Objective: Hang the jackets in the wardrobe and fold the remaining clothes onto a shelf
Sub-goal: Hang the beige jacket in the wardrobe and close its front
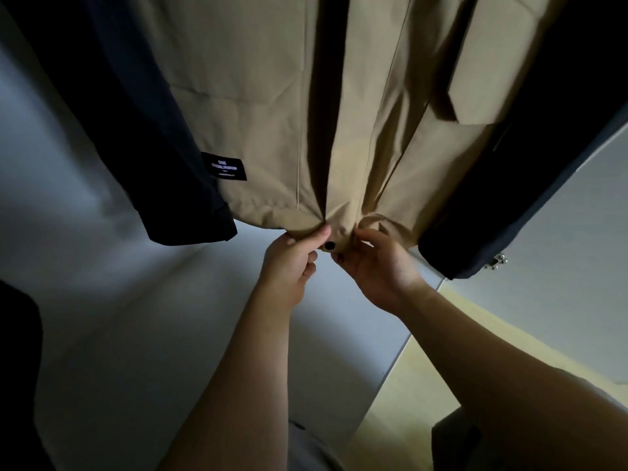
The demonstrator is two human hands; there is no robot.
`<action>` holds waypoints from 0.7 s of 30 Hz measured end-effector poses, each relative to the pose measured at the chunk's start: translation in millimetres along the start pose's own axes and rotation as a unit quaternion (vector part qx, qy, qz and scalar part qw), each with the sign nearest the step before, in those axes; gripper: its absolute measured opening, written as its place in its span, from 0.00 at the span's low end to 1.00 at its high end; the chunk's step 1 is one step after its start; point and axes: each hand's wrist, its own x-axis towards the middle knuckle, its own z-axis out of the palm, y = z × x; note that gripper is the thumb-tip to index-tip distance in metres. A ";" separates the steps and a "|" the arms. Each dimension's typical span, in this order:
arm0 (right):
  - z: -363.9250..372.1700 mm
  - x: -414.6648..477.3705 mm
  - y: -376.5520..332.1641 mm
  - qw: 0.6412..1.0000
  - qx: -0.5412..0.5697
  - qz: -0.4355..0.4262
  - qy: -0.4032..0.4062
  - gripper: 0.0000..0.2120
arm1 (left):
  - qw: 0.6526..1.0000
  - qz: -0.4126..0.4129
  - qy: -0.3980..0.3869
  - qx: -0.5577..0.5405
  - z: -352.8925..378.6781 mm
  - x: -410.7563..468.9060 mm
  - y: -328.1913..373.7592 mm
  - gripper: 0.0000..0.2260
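Observation:
A tan jacket [258, 124] with dark navy sleeves [149, 137] hangs inside the wardrobe, filling the top of the view. A black label [224, 166] is sewn near its lower left hem. My left hand [292, 263] pinches the left front edge at the bottom hem. My right hand [377, 266] pinches the right front edge just beside it. A black snap button [329, 246] shows on the hem between my two hands. The hanger and rail are out of view.
The white wardrobe floor and back wall [142, 317] lie below the jacket. The open wardrobe door [560, 239] with a metal hinge [496, 261] stands at the right. Pale wooden floor [407, 385] shows at the lower right. A dark shape sits at the left edge.

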 end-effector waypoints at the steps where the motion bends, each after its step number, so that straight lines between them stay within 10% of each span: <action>1: -0.6 -2.0 2.7 1.000 0.006 0.006 -0.025 0.15 | 1.000 0.009 0.017 0.000 1.0 -0.5 0.6 0.12; 8: 3.0 -2.9 16.2 0.994 -0.085 -0.025 -0.063 0.14 | 0.997 0.037 0.048 0.045 7.3 -5.4 1.2 0.18; 21: 1.9 4.5 13.8 0.994 0.076 0.044 -0.058 0.07 | 0.977 0.134 0.118 0.114 14.1 -6.5 4.4 0.13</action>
